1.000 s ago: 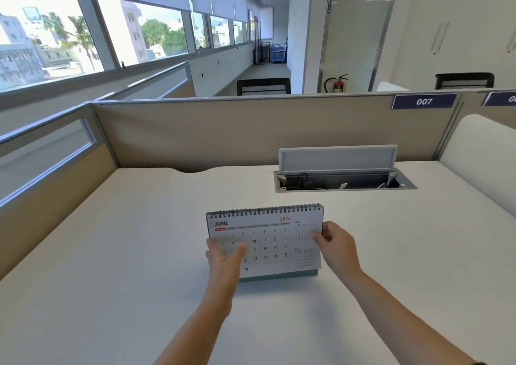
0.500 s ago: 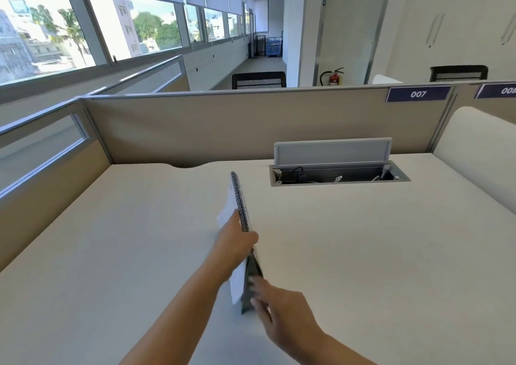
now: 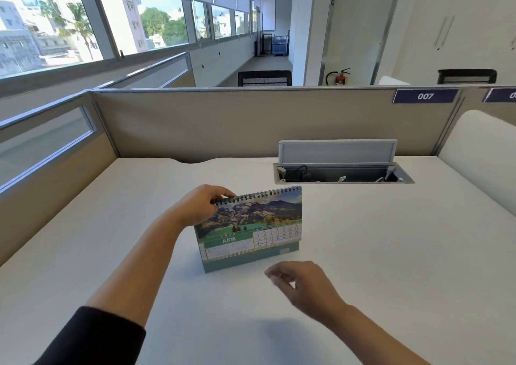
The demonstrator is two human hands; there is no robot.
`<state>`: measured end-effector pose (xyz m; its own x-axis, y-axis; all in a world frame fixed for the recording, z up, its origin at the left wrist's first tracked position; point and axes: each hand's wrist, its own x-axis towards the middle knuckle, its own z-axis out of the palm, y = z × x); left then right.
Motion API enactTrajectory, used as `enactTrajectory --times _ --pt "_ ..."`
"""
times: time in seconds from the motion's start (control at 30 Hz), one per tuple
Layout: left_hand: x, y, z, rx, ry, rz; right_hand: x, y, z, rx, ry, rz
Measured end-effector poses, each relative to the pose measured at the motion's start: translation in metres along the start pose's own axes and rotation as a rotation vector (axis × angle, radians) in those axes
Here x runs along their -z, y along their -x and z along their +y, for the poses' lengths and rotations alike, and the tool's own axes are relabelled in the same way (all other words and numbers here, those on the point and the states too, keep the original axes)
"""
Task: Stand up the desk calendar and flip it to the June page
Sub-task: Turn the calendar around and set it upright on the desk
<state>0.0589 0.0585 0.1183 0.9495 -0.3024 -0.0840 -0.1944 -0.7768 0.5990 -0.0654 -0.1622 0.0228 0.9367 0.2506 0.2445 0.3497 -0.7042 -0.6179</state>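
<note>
On the smooth pale desk [image 3: 363,253], the wire-bound card calendar [image 3: 251,230] stands upright showing glossy June, its top left corner pinched by the left hand [image 3: 199,206], while the right hand [image 3: 303,283] hovers nearby, fingers loosely curled, holding nothing.

Two bare forearms in view, w/ two bare hands. The left hand [image 3: 199,206] has no ring or watch visible. Behind it, up the arm past the elbow, there is a black sleeve [image 3: 95,336], pushed up, w/ a plain edge. The right hand [image 3: 303,283] is bare too; forearm behind it has no sleeve in view.
</note>
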Motion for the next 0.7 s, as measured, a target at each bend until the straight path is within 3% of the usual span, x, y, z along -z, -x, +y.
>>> enactTrajectory --times 0.3,0.37,0.47,0.57,0.7 --pt "-0.019 -0.001 -0.017 -0.111 -0.250 0.285 0.021 -0.013 0.035 -0.339 -0.131 0.065" --pt "-0.028 0.009 -0.027 -0.150 -0.138 0.509 0.022 -0.014 0.048 -0.430 -0.153 0.103" --pt "-0.053 0.029 -0.046 -0.041 0.314 0.832 0.024 -0.015 0.067 -0.542 -0.184 0.135" --pt "-0.091 0.040 -0.067 0.229 0.665 0.705 0.023 -0.018 0.081 -0.624 -0.209 0.119" --pt "-0.123 0.045 -0.083 0.377 0.778 0.438 0.012 -0.026 0.085 -0.670 -0.266 0.064"
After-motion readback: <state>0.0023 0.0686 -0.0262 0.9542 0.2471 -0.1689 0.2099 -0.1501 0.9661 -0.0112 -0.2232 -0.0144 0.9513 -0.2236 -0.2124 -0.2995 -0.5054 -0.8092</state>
